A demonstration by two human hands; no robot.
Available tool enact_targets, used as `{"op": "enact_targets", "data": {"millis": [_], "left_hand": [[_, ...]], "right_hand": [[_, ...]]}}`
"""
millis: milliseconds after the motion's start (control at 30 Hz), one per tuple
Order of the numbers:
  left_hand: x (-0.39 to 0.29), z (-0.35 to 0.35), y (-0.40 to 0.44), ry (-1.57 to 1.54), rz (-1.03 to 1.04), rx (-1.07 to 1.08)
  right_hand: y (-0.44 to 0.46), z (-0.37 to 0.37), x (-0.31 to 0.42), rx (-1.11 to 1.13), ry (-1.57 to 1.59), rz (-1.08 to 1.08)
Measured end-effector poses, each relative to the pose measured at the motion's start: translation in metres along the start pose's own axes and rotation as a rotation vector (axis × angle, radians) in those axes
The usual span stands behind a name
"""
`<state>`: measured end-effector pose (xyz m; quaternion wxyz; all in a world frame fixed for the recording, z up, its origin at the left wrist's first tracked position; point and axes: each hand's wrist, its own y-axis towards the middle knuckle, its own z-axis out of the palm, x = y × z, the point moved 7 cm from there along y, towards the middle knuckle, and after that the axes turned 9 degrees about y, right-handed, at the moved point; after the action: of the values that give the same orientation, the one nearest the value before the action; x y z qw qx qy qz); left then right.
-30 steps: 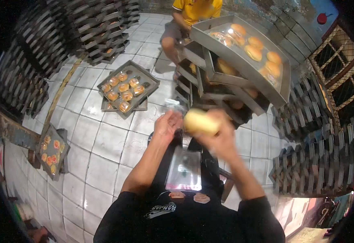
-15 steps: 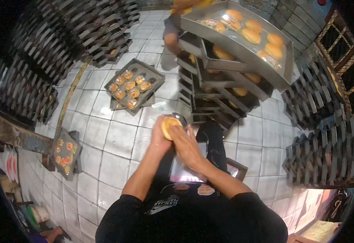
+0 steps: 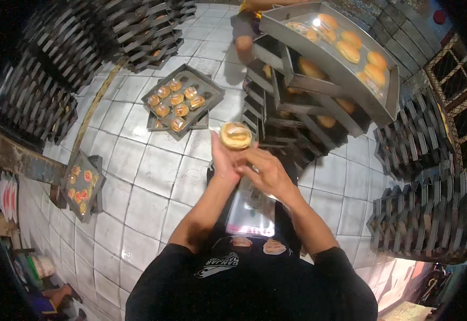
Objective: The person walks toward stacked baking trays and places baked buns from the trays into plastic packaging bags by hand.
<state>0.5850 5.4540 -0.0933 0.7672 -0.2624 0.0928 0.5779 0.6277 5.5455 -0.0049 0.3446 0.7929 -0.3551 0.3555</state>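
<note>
My left hand [image 3: 224,159] holds a round golden bun [image 3: 235,136] with a paler side and a glossy top, above my lap. Whether a clear wrapper covers this bun is hard to tell. Just below it, my right hand [image 3: 265,170] has its fingers bent together against my left palm; whatever they pinch is hidden. A stack of clear plastic bags [image 3: 252,211] with a pink printed edge lies on my lap under both hands.
Ahead on the tiled floor, a metal tray [image 3: 212,96] holds several wrapped buns. To the right rises a stack of trays [image 3: 324,88], buns in the top one. Another tray [image 3: 95,187] sits at left. Dark tray stacks [image 3: 423,214] line the sides. A person's leg [image 3: 244,45] shows behind.
The bun has moved forward and slightly right in my left hand. My right hand has slid off the bun's face to below its near edge. The view has shifted slightly.
</note>
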Motion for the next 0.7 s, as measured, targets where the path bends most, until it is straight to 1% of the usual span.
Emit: {"op": "enact_targets", "data": {"millis": [33, 67, 133, 167, 200, 233, 267, 300, 333, 367, 400, 467, 500, 533, 600, 633, 667, 700], "left_hand": [[0.002, -0.006, 0.008, -0.050, -0.016, 0.062], [0.003, -0.009, 0.013, -0.061, -0.021, 0.055], [0.012, -0.021, 0.020, 0.013, -0.145, -0.008], [0.003, -0.026, 0.023, 0.071, -0.077, -0.029], [-0.006, -0.034, 0.026, 0.077, -0.071, -0.037], [-0.019, -0.039, 0.022, 0.015, -0.077, -0.060], [-0.027, -0.044, 0.020, -0.052, -0.082, -0.079], [-0.033, -0.059, 0.015, -0.023, -0.049, -0.196], [-0.027, -0.056, 0.003, -0.031, -0.048, -0.195], [-0.018, -0.041, -0.016, -0.052, -0.080, -0.114], [-0.010, -0.031, -0.035, -0.067, -0.109, -0.034], [0.009, -0.030, -0.056, 0.011, -0.248, 0.099], [0.005, -0.056, -0.047, 0.217, -0.138, 0.091], [-0.001, -0.071, -0.034, 0.420, -0.021, 0.097], [-0.019, -0.090, -0.010, 0.600, 0.241, -0.195], [-0.017, -0.074, -0.015, 0.572, 0.085, -0.051], [-0.016, -0.055, -0.024, 0.544, -0.062, 0.094], [-0.015, -0.053, -0.020, 0.539, -0.032, 0.096]], "right_hand": [[-0.003, 0.006, 0.004, -0.050, 0.101, 0.059], [-0.007, 0.013, 0.002, -0.041, 0.100, 0.069], [-0.018, 0.034, -0.019, 0.067, 0.295, 0.301], [-0.026, 0.047, 0.014, 0.285, 0.540, 0.145], [-0.039, 0.052, 0.050, 0.497, 0.785, -0.016], [-0.043, 0.051, 0.050, 0.493, 0.798, -0.014], [-0.044, 0.045, 0.034, 0.369, 0.774, 0.190], [-0.047, 0.037, 0.016, 0.247, 0.735, 0.391], [-0.051, 0.029, 0.000, 0.123, 0.684, 0.587], [-0.036, -0.007, 0.007, -0.319, 0.180, 0.291], [-0.032, -0.019, 0.029, -0.517, -0.304, -0.020], [-0.032, 0.001, 0.042, -0.320, -0.231, -0.221], [-0.032, 0.008, 0.049, -0.224, -0.247, -0.302], [-0.031, 0.009, 0.043, -0.230, -0.249, -0.289], [-0.024, 0.003, -0.017, -0.327, 0.085, 0.188], [-0.032, 0.006, -0.062, -0.408, 0.185, 0.435], [-0.027, 0.003, -0.062, -0.395, 0.179, 0.411], [-0.026, 0.000, -0.063, -0.404, 0.154, 0.442]]}}
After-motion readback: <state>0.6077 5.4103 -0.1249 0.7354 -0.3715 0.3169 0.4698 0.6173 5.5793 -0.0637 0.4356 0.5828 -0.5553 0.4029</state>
